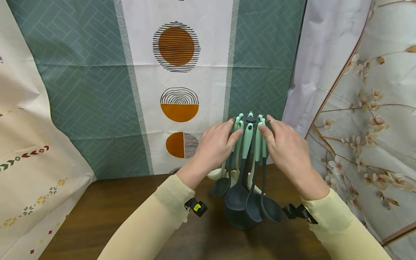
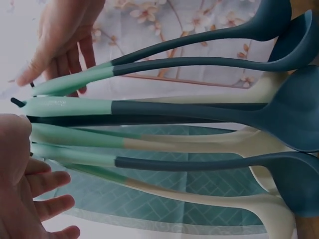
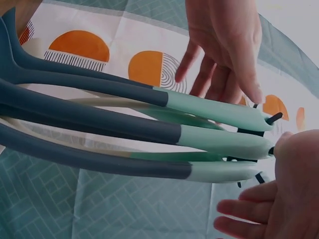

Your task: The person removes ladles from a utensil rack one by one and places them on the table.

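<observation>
Both left hand (image 1: 212, 144) and right hand (image 1: 288, 146), fingers uncurled, flank utensils (image 1: 236, 196) toward the desk's (image 1: 130, 196) right edge, probably steadying them, gentle contact likely needed next.

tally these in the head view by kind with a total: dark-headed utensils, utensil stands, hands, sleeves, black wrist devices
Dark-headed utensils: 4
Utensil stand: 1
Hands: 2
Sleeves: 2
Black wrist devices: 2
Total: 11
</observation>
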Motion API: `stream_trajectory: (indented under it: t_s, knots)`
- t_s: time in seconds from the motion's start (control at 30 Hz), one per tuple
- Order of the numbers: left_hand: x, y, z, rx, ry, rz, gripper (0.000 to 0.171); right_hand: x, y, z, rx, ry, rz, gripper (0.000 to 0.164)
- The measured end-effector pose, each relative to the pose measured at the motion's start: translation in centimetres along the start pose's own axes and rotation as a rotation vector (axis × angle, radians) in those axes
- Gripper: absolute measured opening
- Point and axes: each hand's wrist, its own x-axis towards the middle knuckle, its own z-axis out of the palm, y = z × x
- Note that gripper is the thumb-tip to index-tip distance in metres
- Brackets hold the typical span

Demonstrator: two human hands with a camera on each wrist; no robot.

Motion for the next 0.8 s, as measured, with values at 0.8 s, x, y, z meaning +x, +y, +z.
stream_trajectory:
  t_s: [0.8]
  knots:
    - [-4.0, -2.0, 2.9, -0.08, 0.074, -0.065, 0.051, 0.6, -1.6, 0.4, 0.039, 0.292, -0.431, 0.049]
